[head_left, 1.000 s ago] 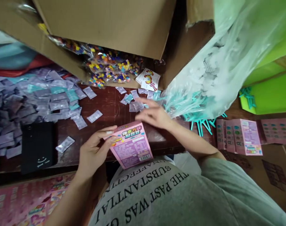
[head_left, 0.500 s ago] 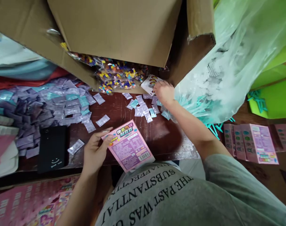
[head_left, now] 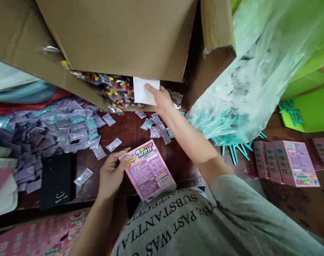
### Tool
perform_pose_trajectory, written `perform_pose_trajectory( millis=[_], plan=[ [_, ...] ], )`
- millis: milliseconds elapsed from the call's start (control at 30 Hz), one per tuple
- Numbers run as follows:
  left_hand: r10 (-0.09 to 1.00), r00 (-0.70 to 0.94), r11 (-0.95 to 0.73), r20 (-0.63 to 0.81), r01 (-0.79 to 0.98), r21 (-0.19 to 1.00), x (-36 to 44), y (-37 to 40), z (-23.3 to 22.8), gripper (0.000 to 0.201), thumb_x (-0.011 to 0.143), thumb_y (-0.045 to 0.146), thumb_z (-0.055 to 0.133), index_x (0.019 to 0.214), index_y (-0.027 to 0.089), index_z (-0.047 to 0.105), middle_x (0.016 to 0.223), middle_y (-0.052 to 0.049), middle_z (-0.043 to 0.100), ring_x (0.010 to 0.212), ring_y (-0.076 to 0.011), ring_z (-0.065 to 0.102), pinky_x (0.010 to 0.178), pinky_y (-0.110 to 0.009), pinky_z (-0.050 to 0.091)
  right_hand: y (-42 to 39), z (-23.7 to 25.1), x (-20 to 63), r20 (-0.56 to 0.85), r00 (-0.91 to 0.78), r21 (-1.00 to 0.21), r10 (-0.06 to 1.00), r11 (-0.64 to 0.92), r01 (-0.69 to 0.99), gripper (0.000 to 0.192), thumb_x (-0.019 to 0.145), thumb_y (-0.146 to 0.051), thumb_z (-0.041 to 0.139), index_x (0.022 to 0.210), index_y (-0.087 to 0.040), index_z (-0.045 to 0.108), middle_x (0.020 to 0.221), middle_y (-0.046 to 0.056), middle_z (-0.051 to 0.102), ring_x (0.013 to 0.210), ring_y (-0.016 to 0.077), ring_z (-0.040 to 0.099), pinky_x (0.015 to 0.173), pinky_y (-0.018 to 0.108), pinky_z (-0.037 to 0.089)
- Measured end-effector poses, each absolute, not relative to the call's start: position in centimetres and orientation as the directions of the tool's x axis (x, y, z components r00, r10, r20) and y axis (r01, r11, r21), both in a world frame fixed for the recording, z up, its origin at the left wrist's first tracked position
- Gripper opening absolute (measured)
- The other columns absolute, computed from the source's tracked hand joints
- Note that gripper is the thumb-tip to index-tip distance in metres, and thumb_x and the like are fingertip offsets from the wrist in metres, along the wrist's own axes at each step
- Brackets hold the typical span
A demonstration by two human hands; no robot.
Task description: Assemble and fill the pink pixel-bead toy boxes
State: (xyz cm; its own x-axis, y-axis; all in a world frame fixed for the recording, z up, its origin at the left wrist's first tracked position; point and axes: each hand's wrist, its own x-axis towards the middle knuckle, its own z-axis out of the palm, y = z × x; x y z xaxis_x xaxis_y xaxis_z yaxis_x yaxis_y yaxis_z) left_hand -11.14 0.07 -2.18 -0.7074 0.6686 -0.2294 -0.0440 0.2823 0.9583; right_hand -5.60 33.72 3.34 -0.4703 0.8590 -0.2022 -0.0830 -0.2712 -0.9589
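Note:
My left hand (head_left: pixel 111 172) pinches the upper left corner of a pink and purple printed box (head_left: pixel 151 174), tilted near my shirt, its barcode side facing up. In the opening of a cardboard carton, my right hand (head_left: pixel 162 97) grips a white card (head_left: pixel 142 94), thumb on its blank face; the fingers behind it are hidden. Beneath that hand lies another card with a printed pixel pattern (head_left: pixel 177 99). Clear bags of small coloured cubes (head_left: pixel 119 93) fill the carton to the left of the white card.
The cardboard carton (head_left: pixel 116 35) stands at the back. Many small purple and teal sachets (head_left: pixel 66 129) are heaped left, beside a black phone (head_left: pixel 57 177). Teal sticks (head_left: pixel 233 153) spill from a plastic bag (head_left: pixel 247 99). Pink boxes (head_left: pixel 285 161) stand at the right.
My right hand has moved left from the patterned card and now holds a white card with its blank side showing. My left hand keeps its hold on the pink box.

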Motion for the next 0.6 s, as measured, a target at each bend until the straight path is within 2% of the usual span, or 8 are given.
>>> perform_pose_trajectory(
  millis=[67,200,300,367,433,500,533,600],
  plan=[
    [0.684,-0.696,0.278,-0.221,-0.032,0.96,-11.0,0.4,-1.9,0.045,0.087,0.059,0.09,0.107,0.02,0.077,0.134,-0.016,0.083,0.127,-0.0335,0.08,0.115,-0.054,0.063,33.9,2.7,-8.3,-0.303,-0.397,-0.93,0.866,-0.359,-0.073,0.039,0.098,-0.038,0.086,0.123,-0.017,0.065,0.122,0.011,0.08,0.105,0.0227,0.08,0.103,0.044,0.069],
    [0.663,-0.712,0.283,-0.231,-0.047,0.958,-11.2,-0.4,-1.9,0.047,0.085,0.06,0.092,0.105,0.02,0.077,0.133,-0.016,0.083,0.126,-0.034,0.08,0.114,-0.054,0.064,32.8,1.6,-5.2,-0.316,-0.261,-0.947,0.912,-0.318,0.034,0.025,0.095,-0.022,0.08,0.115,-0.019,0.064,0.116,0.008,0.081,0.104,0.0204,0.079,0.104,0.04,0.067],
    [0.618,-0.749,0.302,-0.24,-0.055,0.952,-11.7,-1.7,-2.3,0.048,0.082,0.061,0.093,0.102,0.02,0.076,0.13,-0.016,0.084,0.125,-0.0341,0.08,0.113,-0.053,0.065,31.1,1.3,2.0,-0.284,-0.276,-0.959,0.918,-0.266,0.1,0.03,0.089,-0.023,0.083,0.111,-0.022,0.064,0.106,0.002,0.082,0.098,0.0198,0.079,0.099,0.038,0.068],
    [0.595,-0.761,0.338,-0.259,-0.056,0.939,-12.1,-2.0,-2.5,0.049,0.081,0.061,0.094,0.102,0.02,0.077,0.128,-0.016,0.084,0.122,-0.0341,0.08,0.112,-0.054,0.065,30.5,1.4,5.2,-0.298,-0.341,-0.952,0.892,-0.302,0.042,0.037,0.086,-0.032,0.088,0.113,-0.023,0.064,0.109,0.003,0.083,0.099,0.021,0.08,0.096,0.039,0.07],
    [0.598,-0.751,0.358,-0.278,-0.06,0.932,-12.2,-1.5,-2.5,0.051,0.079,0.061,0.094,0.104,0.02,0.079,0.128,-0.016,0.084,0.12,-0.0345,0.08,0.114,-0.057,0.063,30.4,1.5,4.8,-0.29,-0.403,-0.946,0.868,-0.322,-0.014,0.045,0.091,-0.046,0.088,0.121,-0.022,0.065,0.117,0.005,0.084,0.106,0.0215,0.08,0.098,0.039,0.07],
    [0.625,-0.731,0.351,-0.273,-0.049,0.935,-11.9,-0.3,-2.2,0.051,0.078,0.06,0.094,0.105,0.02,0.079,0.129,-0.016,0.084,0.121,-0.0348,0.08,0.116,-0.058,0.062,30.9,1.4,1.2,-0.263,-0.446,-0.96,0.855,-0.279,0.033,0.048,0.105,-0.057,0.074,0.134,-0.021,0.061,0.123,0.006,0.083,0.111,0.0186,0.079,0.102,0.037,0.07],
    [0.647,-0.716,0.339,-0.262,-0.038,0.94,-11.7,0.4,-2.0,0.049,0.078,0.059,0.094,0.104,0.02,0.079,0.129,-0.016,0.084,0.122,-0.0347,0.08,0.116,-0.058,0.062,31.3,1.2,-1.3,-0.257,-0.463,-0.966,0.848,-0.24,0.096,0.048,0.112,-0.057,0.064,0.14,-0.019,0.057,0.124,0.005,0.082,0.111,0.0163,0.078,0.103,0.035,0.069],
    [0.693,-0.682,0.311,-0.232,-0.007,0.95,-11.1,1.8,-1.6,0.047,0.079,0.058,0.093,0.102,0.02,0.079,0.129,-0.016,0.084,0.123,-0.0342,0.08,0.115,-0.056,0.063,31.9,1.0,-6.3,-0.264,-0.51,-0.963,0.818,-0.191,0.192,0.044,0.117,-0.049,0.058,0.145,-0.015,0.052,0.124,0.006,0.082,0.11,0.016,0.076,0.105,0.037,0.068]
  ],
)
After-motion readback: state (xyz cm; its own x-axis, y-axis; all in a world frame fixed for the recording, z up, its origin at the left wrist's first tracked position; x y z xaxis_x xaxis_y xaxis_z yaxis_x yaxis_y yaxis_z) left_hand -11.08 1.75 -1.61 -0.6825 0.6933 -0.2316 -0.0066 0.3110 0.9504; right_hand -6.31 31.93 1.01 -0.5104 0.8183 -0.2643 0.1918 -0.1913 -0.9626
